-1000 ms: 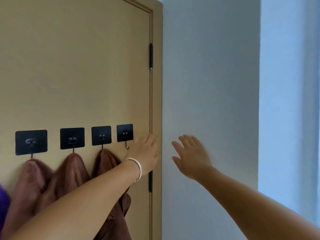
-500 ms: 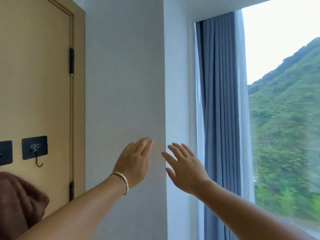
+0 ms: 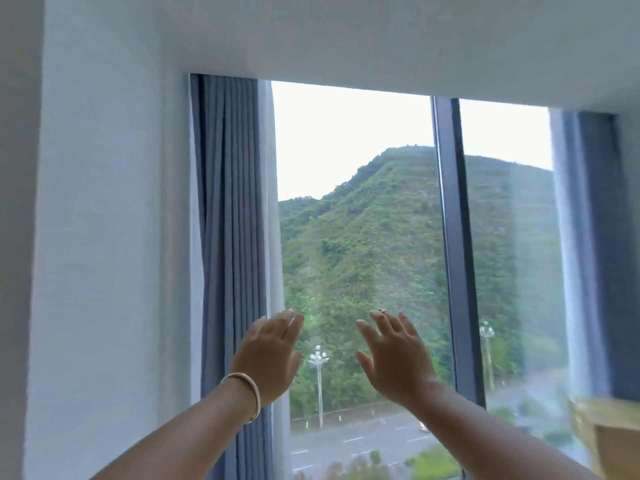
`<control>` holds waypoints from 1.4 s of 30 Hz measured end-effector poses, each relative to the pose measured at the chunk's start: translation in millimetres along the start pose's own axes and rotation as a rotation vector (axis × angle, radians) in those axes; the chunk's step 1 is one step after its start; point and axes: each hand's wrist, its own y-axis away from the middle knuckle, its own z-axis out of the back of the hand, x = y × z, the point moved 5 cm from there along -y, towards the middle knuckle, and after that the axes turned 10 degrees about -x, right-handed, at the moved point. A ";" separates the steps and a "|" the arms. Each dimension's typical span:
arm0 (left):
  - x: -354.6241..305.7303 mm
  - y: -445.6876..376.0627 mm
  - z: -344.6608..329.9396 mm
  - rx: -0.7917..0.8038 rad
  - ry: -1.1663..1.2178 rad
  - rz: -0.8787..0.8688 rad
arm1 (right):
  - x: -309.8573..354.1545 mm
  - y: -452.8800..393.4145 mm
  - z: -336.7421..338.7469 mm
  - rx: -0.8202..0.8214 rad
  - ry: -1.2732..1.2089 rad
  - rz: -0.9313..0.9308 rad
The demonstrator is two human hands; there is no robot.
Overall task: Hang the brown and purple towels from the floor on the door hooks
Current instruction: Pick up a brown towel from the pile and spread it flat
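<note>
Both hands raised, empty, fingers straight: left hand, bracelet on its wrist, near right hand; window beyond, curtain left.

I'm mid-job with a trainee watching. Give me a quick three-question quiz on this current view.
1. True or false: the left hand grips a towel.
2. Which wrist wears the bracelet? A left, B right
3. Fill in: behind the right hand is a window with a grey ____ at its left edge.

Key: 1 false, since both hands are empty with straight fingers; 2 A; 3 curtain.
</note>
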 end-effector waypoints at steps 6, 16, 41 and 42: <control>-183.6 -76.3 -40.5 -0.026 0.184 -0.060 | -182.8 74.0 63.9 0.114 0.216 -0.186; -467.5 -148.3 -59.3 -0.011 0.481 -0.243 | -382.8 223.1 199.9 0.233 0.568 -0.430; -923.1 -270.0 -105.9 -0.029 0.926 -0.657 | -701.6 380.6 309.0 0.413 1.070 -0.889; -936.1 -280.0 -113.5 -0.027 0.931 -0.664 | -717.4 380.6 303.6 0.416 1.075 -0.892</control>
